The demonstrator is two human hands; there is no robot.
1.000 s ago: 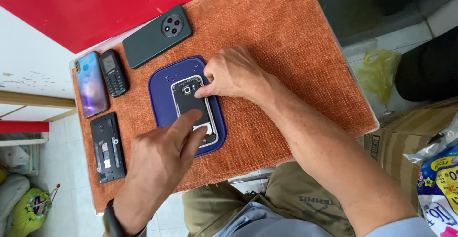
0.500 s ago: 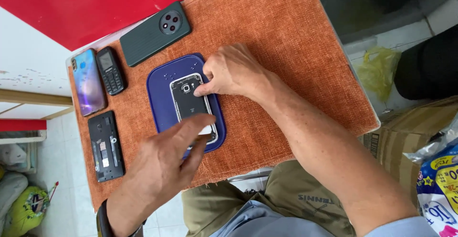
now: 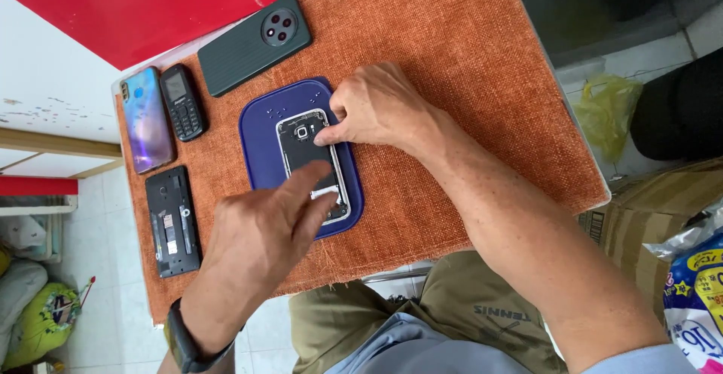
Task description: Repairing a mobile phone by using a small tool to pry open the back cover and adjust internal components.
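Hands meet over an opened smartphone with a silver frame and its back removed [image 3: 312, 164], which lies on a dark blue rounded work mat [image 3: 260, 129] near the middle of the bench covered in coarse orange woven cloth [image 3: 467, 58]. Left hand [image 3: 260, 235] lies flat with fingers stretched out, fingertips pressing the phone's lower half — grip open, clasping nothing. Right hand [image 3: 369, 106] curls at the phone's upper edge, fingertips pinched against the frame beside the camera; whether it grips a small part there I cannot tell.

Toward the bench's left edge sit a glossy blue-purple phone [image 3: 145, 119], a small black keypad phone [image 3: 183, 101] and a black opened phone body [image 3: 173, 221]; a dark green ribbed phone with a round camera ring [image 3: 254, 43] lies near the far edge.

Tiny specks on the mat above the phone may be screws — a sleeve or wrist sweeping across could scatter them. Uneven pressure from the left fingers could, I judge, tip or slide the open phone and strain its exposed parts.
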